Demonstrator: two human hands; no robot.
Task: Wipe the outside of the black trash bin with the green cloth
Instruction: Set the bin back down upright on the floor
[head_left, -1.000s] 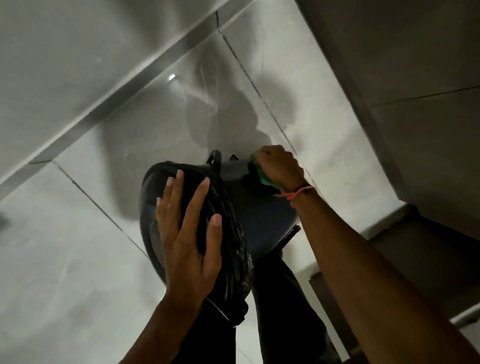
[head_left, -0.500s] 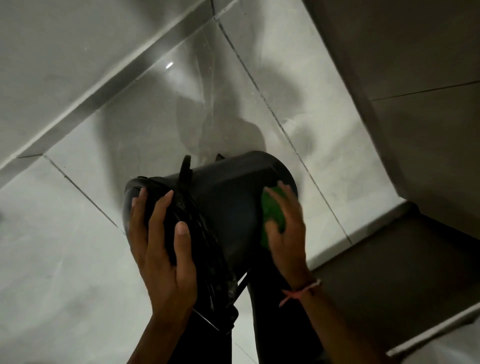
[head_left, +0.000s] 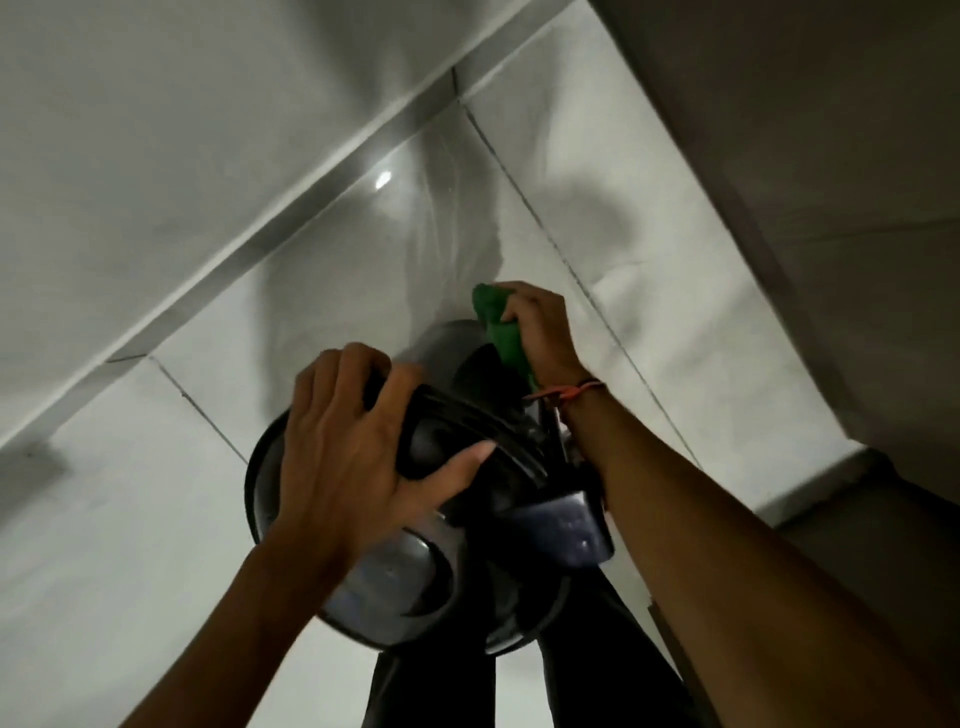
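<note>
The black trash bin (head_left: 400, 587) is tilted toward me, its open top with a black liner facing the camera, above my dark-trousered legs. My left hand (head_left: 353, 447) grips the rim of the bin, fingers spread over the top edge. My right hand (head_left: 540, 332) reaches over the far side and is closed around the green cloth (head_left: 498, 327), pressing it against the bin's outer wall. A red string is tied around my right wrist. The bin's far wall and base are mostly hidden.
Pale glossy floor tiles (head_left: 597, 208) with dark grout lines lie under the bin. A white wall with a grey skirting strip (head_left: 311, 192) runs along the left. A dark wall and step (head_left: 831, 260) rise at the right.
The bin has tipped so its open top faces me. My right hand with the cloth went from the near side wall to the far side. My left hand shifted along the rim.
</note>
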